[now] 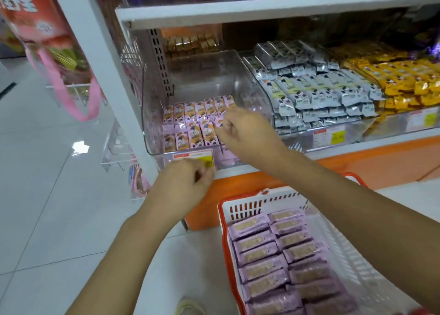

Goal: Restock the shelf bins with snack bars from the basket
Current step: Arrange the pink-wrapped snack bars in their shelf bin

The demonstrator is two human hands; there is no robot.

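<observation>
A clear plastic shelf bin (152, 114) holds two rows of pink snack bars (190, 126), with its back half bare. My right hand (245, 131) reaches over the bin's front edge, and its curled fingertips pinch the end of a pink bar in the front row. My left hand (183, 183) hovers lower, in front of the bin's price label (188, 156). Its fingers are curled and nothing shows in them. A white basket with a red rim (222, 219) stands on the floor at lower right, filled with several pink bars (273, 255) in two columns.
The bin to the right is piled with grey-white bars (309, 93), and beyond it lie yellow packs (392, 76). A white shelf post (102, 60) stands left of the bin. A pink-handled bag (47, 41) hangs at upper left. White tiled floor (47, 195) spreads to the left.
</observation>
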